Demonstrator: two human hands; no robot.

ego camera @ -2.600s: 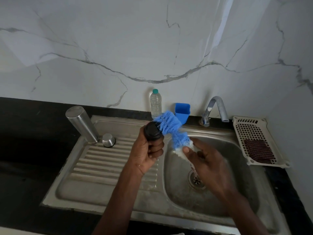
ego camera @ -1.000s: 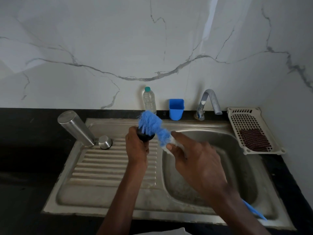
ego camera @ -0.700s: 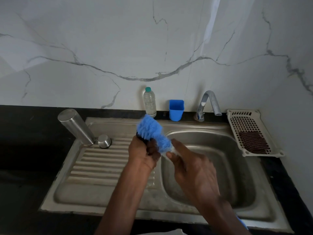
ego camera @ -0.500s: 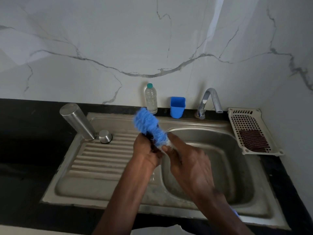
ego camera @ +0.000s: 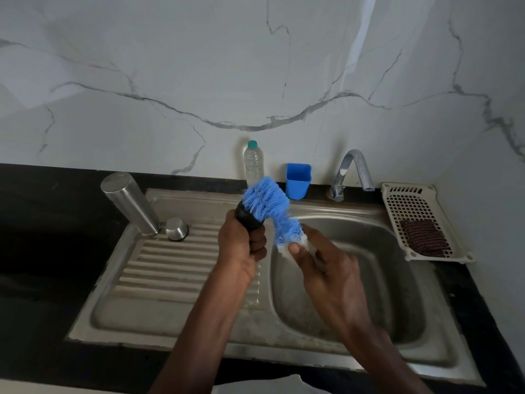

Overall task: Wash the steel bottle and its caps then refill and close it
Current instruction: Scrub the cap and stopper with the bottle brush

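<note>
Head view, frame centre: left hand [ego camera: 241, 245] gripping black cap [ego camera: 247, 218]; right hand [ego camera: 326, 265] holding blue brush [ego camera: 271, 206], bristles against cap. Steel bottle [ego camera: 129, 201] at left.

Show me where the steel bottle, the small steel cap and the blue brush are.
steel bottle [ego camera: 130, 203], head view, middle of its side.
small steel cap [ego camera: 176, 228], head view, its domed top.
blue brush [ego camera: 267, 201], head view, its upper bristles.
</note>
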